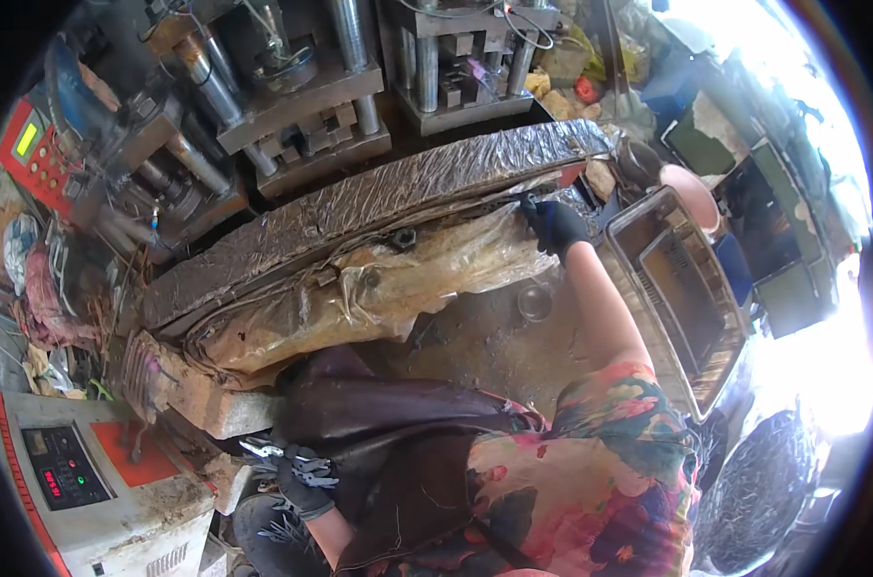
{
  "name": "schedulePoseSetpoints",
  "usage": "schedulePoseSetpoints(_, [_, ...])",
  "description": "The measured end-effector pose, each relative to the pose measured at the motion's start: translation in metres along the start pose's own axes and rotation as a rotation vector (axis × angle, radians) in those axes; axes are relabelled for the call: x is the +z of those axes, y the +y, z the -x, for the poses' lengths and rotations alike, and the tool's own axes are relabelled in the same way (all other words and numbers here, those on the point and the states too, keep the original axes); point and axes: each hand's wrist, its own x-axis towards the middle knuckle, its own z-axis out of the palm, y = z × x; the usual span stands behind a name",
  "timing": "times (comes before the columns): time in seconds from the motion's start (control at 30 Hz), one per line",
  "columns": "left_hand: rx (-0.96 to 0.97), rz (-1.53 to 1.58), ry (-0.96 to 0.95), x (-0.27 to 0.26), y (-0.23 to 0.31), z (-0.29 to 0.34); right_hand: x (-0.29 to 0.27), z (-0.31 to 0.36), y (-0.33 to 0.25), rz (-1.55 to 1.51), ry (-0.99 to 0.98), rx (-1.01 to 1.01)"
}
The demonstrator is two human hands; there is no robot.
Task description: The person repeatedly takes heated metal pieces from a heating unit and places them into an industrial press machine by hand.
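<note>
My left hand (304, 490), in a dark glove, is low beside my lap, closed around several small silver metal pieces (311, 465) that stick out past the fingers. Their exact kind is hard to make out. My right arm reaches forward to the far right end of a long bench (388, 183) wrapped in dark plastic. There my right hand (558, 229), also gloved, has its fingers bent at the bench's near edge, beside a yellowish clear plastic sheet (475, 252) that hangs down. Whatever its fingertips hold is hidden. A brown apron (398, 423) covers my lap.
Metal presses with upright columns (350, 38) stand behind the bench. A red control box (34, 144) is far left; a white machine with a display (119, 481) is near left. Right of my arm lies a rectangular tray (621, 279), with a pink bowl (691, 195) behind it.
</note>
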Motion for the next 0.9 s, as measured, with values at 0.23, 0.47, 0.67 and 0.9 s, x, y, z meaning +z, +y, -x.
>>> schedulePoseSetpoints(0.23, [0.316, -0.198, 0.332, -0.006, -0.008, 0.008, 0.016, 0.008, -0.056, -0.112, 0.191, -0.186])
schedulePoseSetpoints(0.47, [0.322, -0.257, 0.359, -0.017, -0.006, 0.008, 0.083, -0.006, -0.189, -1.086, -0.314, -0.364])
schedulePoseSetpoints(0.67, [0.301, -0.187, 0.356, -0.024, -0.007, 0.005, 0.162, -0.102, -0.281, -1.153, -0.249, -0.728])
schedulePoseSetpoints(0.9, [0.309, -0.144, 0.332, 0.004, -0.003, 0.011, 0.162, -0.104, -0.337, -1.68, -0.731, -0.213])
